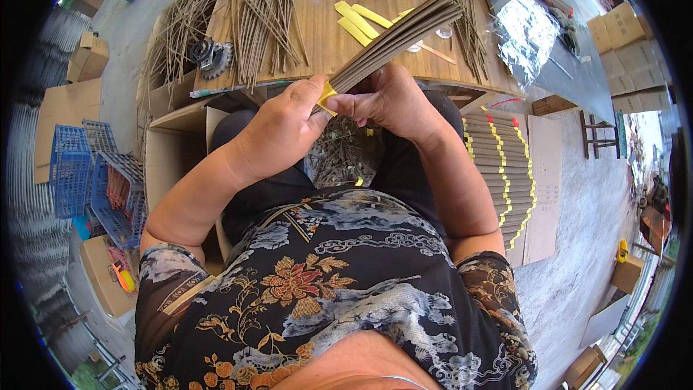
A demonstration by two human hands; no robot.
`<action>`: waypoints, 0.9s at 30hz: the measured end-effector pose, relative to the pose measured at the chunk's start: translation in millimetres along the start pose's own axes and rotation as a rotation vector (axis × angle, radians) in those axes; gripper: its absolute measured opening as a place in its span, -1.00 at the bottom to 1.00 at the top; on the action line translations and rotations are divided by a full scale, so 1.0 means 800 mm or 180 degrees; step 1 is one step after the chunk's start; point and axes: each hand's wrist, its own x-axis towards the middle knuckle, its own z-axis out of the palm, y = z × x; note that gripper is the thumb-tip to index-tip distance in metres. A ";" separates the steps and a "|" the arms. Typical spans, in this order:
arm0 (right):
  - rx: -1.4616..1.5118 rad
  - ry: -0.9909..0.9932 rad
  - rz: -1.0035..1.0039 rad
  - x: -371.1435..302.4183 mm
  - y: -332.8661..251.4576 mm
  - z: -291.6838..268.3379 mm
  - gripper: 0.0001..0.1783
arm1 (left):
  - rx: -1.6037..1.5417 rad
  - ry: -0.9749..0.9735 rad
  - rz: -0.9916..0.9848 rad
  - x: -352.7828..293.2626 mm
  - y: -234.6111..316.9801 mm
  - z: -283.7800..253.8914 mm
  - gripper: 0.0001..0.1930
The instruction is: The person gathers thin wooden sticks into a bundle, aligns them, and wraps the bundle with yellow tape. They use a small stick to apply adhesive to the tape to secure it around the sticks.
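A bundle of brown incense sticks (401, 32) slants up to the right above my lap. Around its lower end sits a yellow paper band (327, 94). My left hand (285, 126) is closed on that banded end, thumb and fingers pressing the paper. My right hand (397, 105) grips the bundle from the right, its thumb against the band's edge and its other fingers partly hidden under the sticks. Beyond the bundle, flat yellow paper strips (354, 31) lie on the wooden table (328, 11).
Loose sticks (263, 18) lie on the table's left side, near a metal gear part (213, 56). Banded bundles (498, 166) are stacked on cardboard to my right. An open carton (177, 152) stands at my left knee; blue crates (108, 180) are farther left.
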 end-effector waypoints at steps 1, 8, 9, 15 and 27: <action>-0.0065 -0.0078 0.0022 0.000 -0.001 -0.002 -0.73 | -0.0099 -0.0046 -0.0020 0.001 0.002 -0.002 -0.51; 0.0025 -0.0257 -0.0704 0.004 -0.006 -0.004 -0.64 | -0.1224 -0.0250 -0.0500 -0.005 0.010 -0.006 -0.62; -0.0009 -0.0232 -0.0825 0.005 -0.004 -0.004 -0.62 | -0.1467 -0.0232 -0.0511 -0.004 0.011 -0.007 -0.63; -0.0742 -0.0252 -0.0531 0.002 -0.007 -0.011 -0.63 | -0.2800 -0.0509 -0.1248 0.002 0.016 -0.015 -0.60; -0.0768 0.0016 -0.0587 0.003 0.004 -0.022 -0.65 | -0.3631 -0.0576 -0.1831 0.019 0.002 -0.006 -0.77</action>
